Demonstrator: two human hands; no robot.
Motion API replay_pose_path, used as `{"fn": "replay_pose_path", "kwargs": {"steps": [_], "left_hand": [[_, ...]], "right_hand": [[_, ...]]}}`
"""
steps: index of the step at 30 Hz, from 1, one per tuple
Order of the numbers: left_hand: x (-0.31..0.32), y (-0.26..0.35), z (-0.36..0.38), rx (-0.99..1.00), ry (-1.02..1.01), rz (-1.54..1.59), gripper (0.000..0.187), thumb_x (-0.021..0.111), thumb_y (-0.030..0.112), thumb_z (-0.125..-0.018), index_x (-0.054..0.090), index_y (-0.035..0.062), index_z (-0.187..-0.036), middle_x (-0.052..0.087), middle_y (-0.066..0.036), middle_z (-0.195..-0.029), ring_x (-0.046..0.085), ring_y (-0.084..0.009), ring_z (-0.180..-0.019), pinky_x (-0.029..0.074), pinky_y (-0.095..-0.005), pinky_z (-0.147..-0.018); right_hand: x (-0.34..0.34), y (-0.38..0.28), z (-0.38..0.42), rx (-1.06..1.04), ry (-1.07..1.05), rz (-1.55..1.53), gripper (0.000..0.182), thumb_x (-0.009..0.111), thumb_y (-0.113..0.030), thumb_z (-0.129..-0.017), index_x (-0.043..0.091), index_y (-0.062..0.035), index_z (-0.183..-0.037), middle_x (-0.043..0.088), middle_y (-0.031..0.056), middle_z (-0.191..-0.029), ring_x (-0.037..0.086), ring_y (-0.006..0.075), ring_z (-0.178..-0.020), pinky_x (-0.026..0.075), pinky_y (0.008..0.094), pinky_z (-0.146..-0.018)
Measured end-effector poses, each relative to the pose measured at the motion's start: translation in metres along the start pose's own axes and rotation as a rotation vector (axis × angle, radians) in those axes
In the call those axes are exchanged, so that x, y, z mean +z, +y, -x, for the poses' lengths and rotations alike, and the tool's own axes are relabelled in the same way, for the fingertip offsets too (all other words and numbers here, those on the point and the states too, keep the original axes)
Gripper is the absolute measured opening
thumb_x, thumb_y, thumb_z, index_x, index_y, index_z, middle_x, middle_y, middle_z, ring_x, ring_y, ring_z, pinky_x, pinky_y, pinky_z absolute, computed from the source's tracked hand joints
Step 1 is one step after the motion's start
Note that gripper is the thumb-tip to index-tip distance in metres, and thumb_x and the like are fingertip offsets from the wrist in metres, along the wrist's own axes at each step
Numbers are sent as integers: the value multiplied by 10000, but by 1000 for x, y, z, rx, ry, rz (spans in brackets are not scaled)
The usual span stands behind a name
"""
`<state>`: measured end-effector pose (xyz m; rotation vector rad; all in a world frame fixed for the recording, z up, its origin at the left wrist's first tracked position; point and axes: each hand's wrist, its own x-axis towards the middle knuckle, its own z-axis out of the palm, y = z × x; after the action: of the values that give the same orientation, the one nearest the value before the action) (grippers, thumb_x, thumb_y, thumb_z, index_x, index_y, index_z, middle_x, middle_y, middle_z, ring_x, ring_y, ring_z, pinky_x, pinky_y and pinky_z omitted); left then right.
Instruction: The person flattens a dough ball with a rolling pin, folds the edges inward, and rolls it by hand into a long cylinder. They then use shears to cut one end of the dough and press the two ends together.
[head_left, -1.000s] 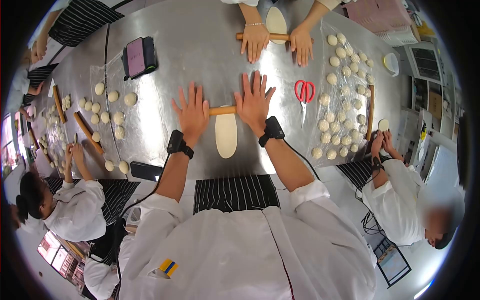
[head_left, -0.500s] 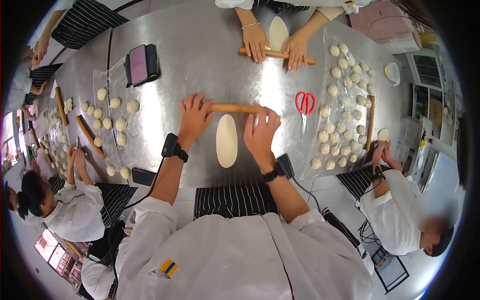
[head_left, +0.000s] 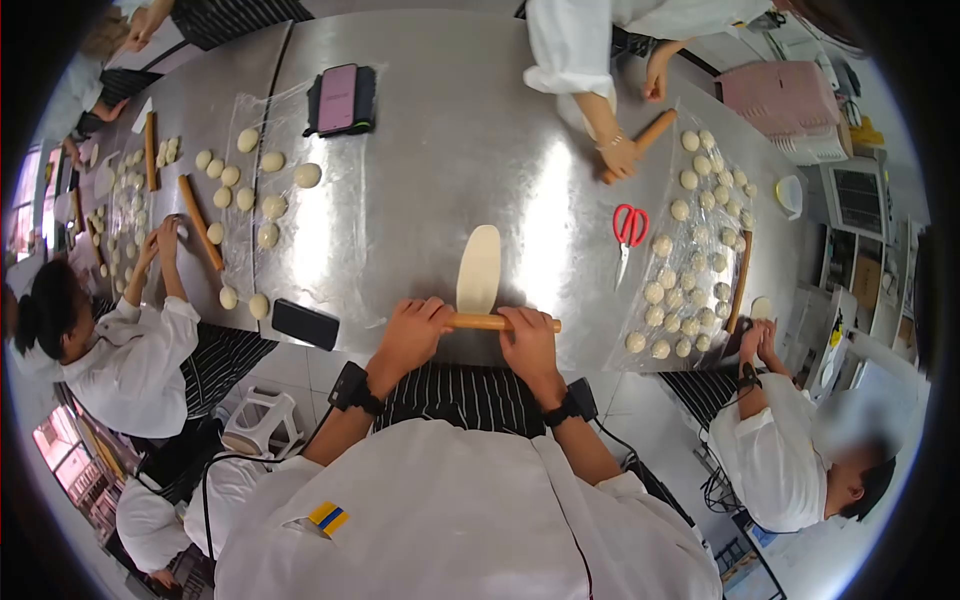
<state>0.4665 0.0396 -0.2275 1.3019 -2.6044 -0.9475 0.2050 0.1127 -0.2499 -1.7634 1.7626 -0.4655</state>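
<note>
Close to the table's front edge, a wooden rolling pin (head_left: 478,321) lies crosswise in my two hands. My left hand (head_left: 412,330) is closed on its left end, and my right hand (head_left: 529,342) grips it toward the right end. Between my hands, a long flat oval of dough (head_left: 480,265) stretches away from me on the metal table (head_left: 420,180). The pin crosses the dough's near end; whether any dough continues beneath the pin is hidden.
Several dough balls (head_left: 690,290) sit under plastic film at right, beside red-handled scissors (head_left: 630,232). Left are more dough balls (head_left: 273,207), a black phone (head_left: 305,324) and a pink-screened phone (head_left: 337,98). Across the table, a co-worker's hand (head_left: 620,155) holds another rolling pin (head_left: 655,130).
My hands and the rolling pin have come from the dough's far end to its near end, toward me. The co-worker opposite has shifted right, turning their pin diagonal with one hand off it.
</note>
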Motion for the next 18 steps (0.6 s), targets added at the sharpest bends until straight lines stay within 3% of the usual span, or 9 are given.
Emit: {"fn": "replay_pose_path", "kwargs": {"steps": [3, 4, 5, 6, 7, 9, 11, 14, 18], "left_hand": [[-22, -8, 24, -234, -125, 96, 238, 717, 207, -1001, 697, 57, -1186, 702, -115, -1105, 695, -367, -941, 528, -496, -881], [-23, -15, 30, -241, -119, 92, 238, 717, 207, -1001, 697, 57, -1186, 702, -115, -1105, 695, -367, -941, 528, -496, -881], [-20, -24, 34, -355, 49, 182, 226, 679, 202, -1031, 693, 44, -1192, 696, -148, -1080, 684, -409, -936, 528, -519, -865], [-15, -33, 35, -464, 216, 274, 221, 642, 198, -1061, 688, 32, -1199, 691, -181, -1055, 672, -450, -930, 528, -542, -850], [-5, -44, 30, -461, 216, 274, 221, 642, 198, -1061, 688, 32, -1199, 691, -181, -1055, 672, -450, -930, 528, -542, -850], [17, -65, 15, -602, 651, 322, 223, 604, 169, -1088, 678, -18, -1185, 675, -256, -1043, 656, -484, -951, 527, -536, -853], [16, -87, -2, -680, 682, 217, 260, 597, 173, -1104, 653, -68, -1187, 669, -289, -1043, 654, -490, -977, 525, -529, -851], [21, -115, -18, -635, 837, 122, 288, 640, 177, -1087, 620, -85, -1203, 665, -271, -1104, 648, -475, -972, 531, -532, -853], [16, -128, -26, -636, 616, -12, 323, 678, 176, -1046, 599, -56, -1256, 643, -260, -1113, 640, -461, -987, 544, -511, -896]], "right_hand": [[-15, -20, 2, -54, -59, -31, 473, 715, -24, -884, 685, -64, -1355, 645, 183, -1408, 616, 372, -1295, 485, 488, -1088], [-13, -23, 4, -15, 40, -43, 507, 699, -22, -895, 663, -59, -1400, 602, 220, -1470, 576, 415, -1357, 465, 502, -1137], [-13, -25, 7, 29, 139, -55, 540, 684, -20, -907, 641, -55, -1445, 560, 257, -1533, 536, 457, -1419, 445, 516, -1185], [-18, -25, 8, 116, 89, -135, 629, 651, -19, -929, 547, -33, -1549, 401, 307, -1662, 434, 501, -1512, 394, 522, -1249], [-12, -24, 7, 116, 91, -134, 629, 651, -19, -929, 547, -33, -1549, 401, 307, -1662, 434, 501, -1512, 394, 522, -1249], [6, -12, 9, 144, 190, -96, 656, 641, -29, -949, 487, -7, -1586, 343, 316, -1693, 395, 494, -1542, 381, 507, -1259], [24, 1, 6, 151, 170, -90, 673, 636, -85, -980, 439, 0, -1618, 291, 336, -1711, 316, 522, -1576, 320, 543, -1286], [63, 28, 6, 217, 179, 108, 688, 603, -230, -1051, 374, -61, -1677, 226, 321, -1749, 205, 568, -1599, 213, 695, -1276], [73, 31, 11, 261, 129, 257, 693, 552, -244, -1077, 320, -90, -1711, 185, 294, -1777, 174, 527, -1629, 123, 701, -1292]]}}
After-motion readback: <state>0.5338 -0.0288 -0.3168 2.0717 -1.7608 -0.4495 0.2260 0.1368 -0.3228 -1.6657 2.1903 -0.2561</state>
